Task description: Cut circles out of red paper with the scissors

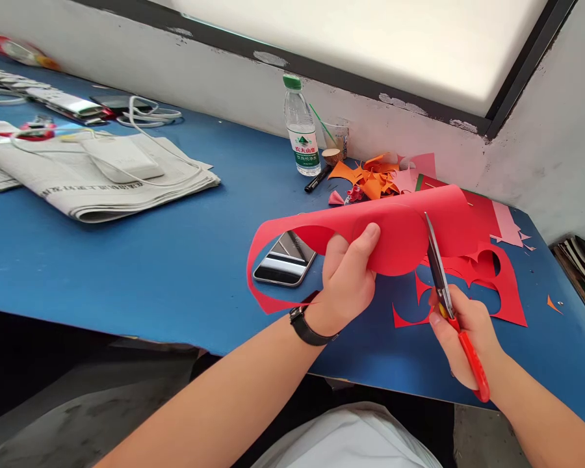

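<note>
My left hand [348, 273] pinches a sheet of red paper [419, 211], thumb on top and fingers behind. A rounded edge is cut along the sheet's lower middle, and a thin curved strip of it loops out to the left. My right hand [468, 331] grips red-handled scissors [472, 361] by the handles. Their blades point up and away, touching the paper at the right end of the curved cut. Beneath the sheet lie red paper offcuts [511, 292] with round holes. A smartphone [286, 260] rests on the table behind the loop.
On the blue table [166, 260] stand a water bottle [302, 130] and a plastic cup [338, 136] near the wall. Orange paper scraps [375, 179] lie beside a black marker [318, 179]. Folded newspaper [88, 201], a white box [121, 159] and a power strip [68, 101] are leftward.
</note>
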A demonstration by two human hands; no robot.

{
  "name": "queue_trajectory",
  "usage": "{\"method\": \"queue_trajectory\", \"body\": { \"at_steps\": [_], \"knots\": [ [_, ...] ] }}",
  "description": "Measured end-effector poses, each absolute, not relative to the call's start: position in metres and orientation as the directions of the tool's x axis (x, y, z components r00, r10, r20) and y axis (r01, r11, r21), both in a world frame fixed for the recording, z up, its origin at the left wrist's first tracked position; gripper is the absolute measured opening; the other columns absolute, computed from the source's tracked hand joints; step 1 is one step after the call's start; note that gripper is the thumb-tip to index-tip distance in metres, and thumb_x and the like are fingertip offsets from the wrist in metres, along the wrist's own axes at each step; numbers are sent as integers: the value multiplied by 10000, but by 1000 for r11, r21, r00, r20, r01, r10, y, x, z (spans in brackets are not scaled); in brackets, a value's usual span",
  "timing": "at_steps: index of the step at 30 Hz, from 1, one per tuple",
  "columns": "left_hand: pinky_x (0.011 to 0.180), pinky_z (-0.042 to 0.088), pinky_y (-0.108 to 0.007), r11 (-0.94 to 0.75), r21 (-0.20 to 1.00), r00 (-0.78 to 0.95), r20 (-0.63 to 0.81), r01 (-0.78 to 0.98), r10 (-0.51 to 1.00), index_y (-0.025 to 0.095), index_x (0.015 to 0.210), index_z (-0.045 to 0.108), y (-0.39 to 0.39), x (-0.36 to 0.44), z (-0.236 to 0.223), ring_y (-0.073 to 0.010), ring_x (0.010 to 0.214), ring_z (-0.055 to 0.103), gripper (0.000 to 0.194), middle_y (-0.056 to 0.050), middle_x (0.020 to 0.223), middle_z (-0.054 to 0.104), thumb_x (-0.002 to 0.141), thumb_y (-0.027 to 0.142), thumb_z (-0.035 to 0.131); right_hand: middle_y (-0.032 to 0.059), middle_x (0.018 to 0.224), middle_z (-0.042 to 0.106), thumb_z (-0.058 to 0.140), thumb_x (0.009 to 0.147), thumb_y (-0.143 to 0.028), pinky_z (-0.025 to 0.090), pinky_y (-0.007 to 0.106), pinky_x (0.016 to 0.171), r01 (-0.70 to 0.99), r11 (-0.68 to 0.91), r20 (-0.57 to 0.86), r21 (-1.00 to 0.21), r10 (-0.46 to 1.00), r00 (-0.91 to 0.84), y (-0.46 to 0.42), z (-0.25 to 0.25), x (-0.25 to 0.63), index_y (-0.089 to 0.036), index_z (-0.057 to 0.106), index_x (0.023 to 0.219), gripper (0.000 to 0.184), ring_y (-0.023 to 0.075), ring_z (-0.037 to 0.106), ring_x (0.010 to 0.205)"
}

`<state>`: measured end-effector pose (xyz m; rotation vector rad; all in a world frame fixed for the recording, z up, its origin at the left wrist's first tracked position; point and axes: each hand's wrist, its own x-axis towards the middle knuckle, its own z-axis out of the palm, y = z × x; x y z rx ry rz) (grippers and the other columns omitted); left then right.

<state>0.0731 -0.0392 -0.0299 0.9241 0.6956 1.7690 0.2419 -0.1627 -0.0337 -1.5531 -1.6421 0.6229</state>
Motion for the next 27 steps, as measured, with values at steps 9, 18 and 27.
{"method": "queue_trajectory", "body": {
  "at_steps": [9,18,27],
  "knots": [
    [765,712,-374,-295,749,-99,296,-593,950,205,816,840,-42,74,-21,-284,854,807,257,-31,871,808,902,446,857,-66,638,442,589,1024,-305,383,284,501,595,161,213,-787,977,17,-162,-35,244,-249,651,1010,85,150,395,513],
    [809,710,-365,-263,733,-67,286,-628,956,214,816,859,-42,73,-20,-291,907,817,243,-26,877,812,893,443,877,-64,643,458,579,1011,-291,402,283,506,595,141,212,-791,976,51,-163,-36,242,-254,660,1009,89,151,409,515],
    [821,702,-326,-335,708,-128,330,-621,935,216,785,840,-37,71,-23,-226,839,773,207,5,831,776,873,384,924,-58,646,469,586,1011,-309,428,276,495,596,143,211,-790,976,45,-162,-33,244,-249,680,1017,112,151,430,513]
  ]
}}
